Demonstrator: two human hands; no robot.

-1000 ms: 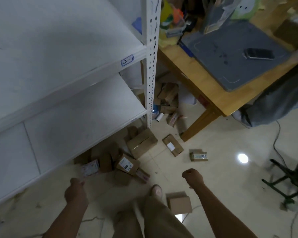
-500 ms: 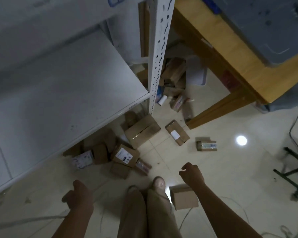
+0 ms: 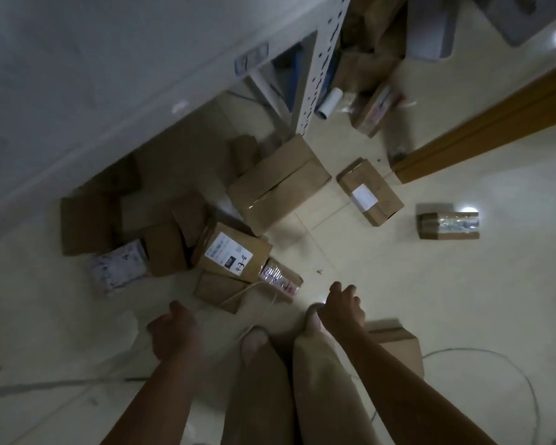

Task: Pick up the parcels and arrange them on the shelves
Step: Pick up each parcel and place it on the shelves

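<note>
Where the parcels (image 3: 235, 252) lie heaped by the shelf (image 3: 109, 75) edge, bare floor (image 3: 398, 284) opens to their right. My left hand (image 3: 170, 329) and right hand (image 3: 344, 308) hang loose, holding nothing. My arm half hides one box (image 3: 398, 345).

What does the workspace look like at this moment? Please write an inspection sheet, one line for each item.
Surface: pale tiled floor, dimly lit.
Job's things: parcels scattered on it: large box, labelled box, taped box.
Clutter: white roll by the shelf post.
Grippers: left hand and right hand hold nothing.
Cables: thin cable on the floor at right.
Surroundings: white shelf, wooden table leg.
</note>
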